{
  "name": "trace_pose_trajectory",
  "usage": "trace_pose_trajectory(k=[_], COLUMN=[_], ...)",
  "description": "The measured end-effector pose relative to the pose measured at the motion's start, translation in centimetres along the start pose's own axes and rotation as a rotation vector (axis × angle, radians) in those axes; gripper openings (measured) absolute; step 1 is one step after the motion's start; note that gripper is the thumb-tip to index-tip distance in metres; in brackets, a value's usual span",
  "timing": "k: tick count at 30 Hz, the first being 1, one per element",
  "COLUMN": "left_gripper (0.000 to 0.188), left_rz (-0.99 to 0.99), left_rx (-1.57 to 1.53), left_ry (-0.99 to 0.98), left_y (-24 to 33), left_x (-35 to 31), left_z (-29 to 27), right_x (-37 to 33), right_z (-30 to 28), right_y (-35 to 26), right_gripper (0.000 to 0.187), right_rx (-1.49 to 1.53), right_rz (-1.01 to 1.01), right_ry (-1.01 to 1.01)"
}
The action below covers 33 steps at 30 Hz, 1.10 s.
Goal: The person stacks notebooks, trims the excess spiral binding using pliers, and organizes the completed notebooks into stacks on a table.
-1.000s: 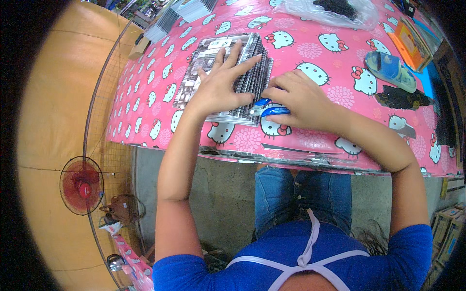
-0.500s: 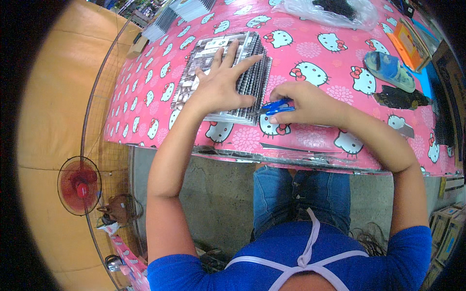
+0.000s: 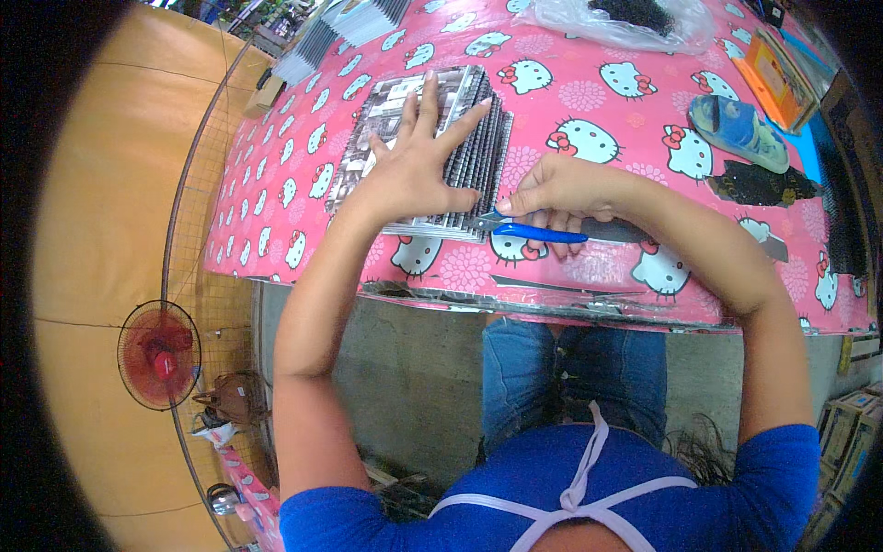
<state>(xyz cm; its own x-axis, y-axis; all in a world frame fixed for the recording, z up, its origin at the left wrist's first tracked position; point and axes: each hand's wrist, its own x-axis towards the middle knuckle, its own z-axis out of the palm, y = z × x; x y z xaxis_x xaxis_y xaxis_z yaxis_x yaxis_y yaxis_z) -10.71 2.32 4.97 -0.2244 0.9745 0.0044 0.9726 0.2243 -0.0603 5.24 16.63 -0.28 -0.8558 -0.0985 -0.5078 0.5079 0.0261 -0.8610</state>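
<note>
A stack of spiral-bound notebooks (image 3: 363,152) with black-and-white covers lies slightly fanned on the table, black coils along its right side. My left hand (image 3: 414,175) rests flat over the top cover, fingers spread, thumb near the coils. In my right hand (image 3: 561,193) is a pair of blue-handled pliers (image 3: 543,234). Their metal jaws meet the near right corner of the stack, by the coil ends. One handle sticks out below my fingers; the other is mostly covered by my hand. Whether the jaws grip a wire is too small to tell.
A pink patterned cloth (image 3: 579,64) covers the table. More notebooks (image 3: 363,18) stand in piles at the far left. A plastic bag with black pieces (image 3: 635,14) lies at the back. A blue slipper-shaped item (image 3: 736,133) and an orange box (image 3: 773,83) sit at right.
My right hand has turned over, its thumb now on top toward the coils. The pliers have swung so one blue handle points right. My left hand stays nearly in place.
</note>
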Motion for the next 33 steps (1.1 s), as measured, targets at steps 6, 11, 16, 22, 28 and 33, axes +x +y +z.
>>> trace_pose_trajectory(k=[6, 11, 16, 22, 28, 33], left_gripper=[0.095, 0.096, 0.094, 0.096, 0.101, 0.099], left_rz=[0.0, -0.165, -0.142, -0.146, -0.172, -0.152], left_rx=[0.25, 0.048, 0.029, 0.075, 0.121, 0.118], left_ry=[0.074, -0.012, -0.033, -0.035, -0.034, -0.017], left_y=[2.4, 2.3, 2.2, 2.6, 3.1, 2.9], left_x=[1.3, 1.5, 1.8, 1.6, 1.7, 1.6], left_z=[-0.4, 0.2, 0.1, 0.3, 0.2, 0.5], right_x=[-0.1, 0.2, 1.0, -0.2, 0.4, -0.5], right_z=[0.6, 0.6, 1.0, -0.1, 0.7, 0.8], right_y=[3.1, 4.4, 3.9, 0.3, 1.2, 2.9], right_gripper=[0.036, 0.04, 0.039, 0.039, 0.039, 0.043], right_rx=[-0.769, -0.997, -1.017, -0.197, -0.665, -1.022], right_rz=[-0.697, -0.974, -0.965, -0.217, -0.541, -0.773], right_ry=[0.469, 0.676, 0.671, 0.124, 0.286, 0.577])
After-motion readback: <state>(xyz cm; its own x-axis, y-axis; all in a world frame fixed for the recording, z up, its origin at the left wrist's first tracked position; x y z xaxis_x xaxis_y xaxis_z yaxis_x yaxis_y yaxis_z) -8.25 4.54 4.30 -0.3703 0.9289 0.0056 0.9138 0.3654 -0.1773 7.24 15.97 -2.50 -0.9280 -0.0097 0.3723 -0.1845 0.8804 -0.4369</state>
